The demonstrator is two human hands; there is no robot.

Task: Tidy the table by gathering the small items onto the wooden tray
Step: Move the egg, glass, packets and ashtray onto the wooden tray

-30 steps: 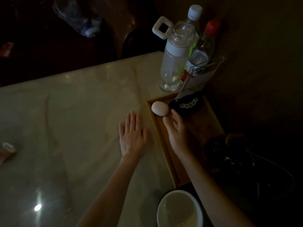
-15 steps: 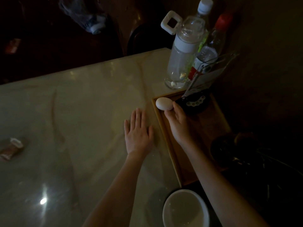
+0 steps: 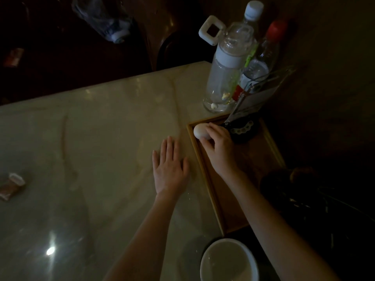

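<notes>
A white egg [image 3: 199, 130] sits in the far left corner of the wooden tray [image 3: 205, 175], at the table's right side. My right hand [image 3: 220, 148] curls over the egg, fingers and thumb closed around it. Behind the hand, a dark round object with pale beads [image 3: 242, 129] lies in the tray. My left hand [image 3: 169, 169] rests flat on the marble tabletop just left of the tray, fingers spread, holding nothing. A small wrapped item [image 3: 11, 184] lies far off at the table's left edge.
A clear bottle with a white handle [image 3: 225, 72], two capped bottles [image 3: 263, 55] and a wire card holder [image 3: 255, 96] stand behind the tray. A white bowl [image 3: 229, 260] sits near me at the bottom. Dark objects [image 3: 294, 191] crowd the right.
My right hand moved forward from just short of the egg and closed over it in the tray's corner. My left hand stayed flat on the table.
</notes>
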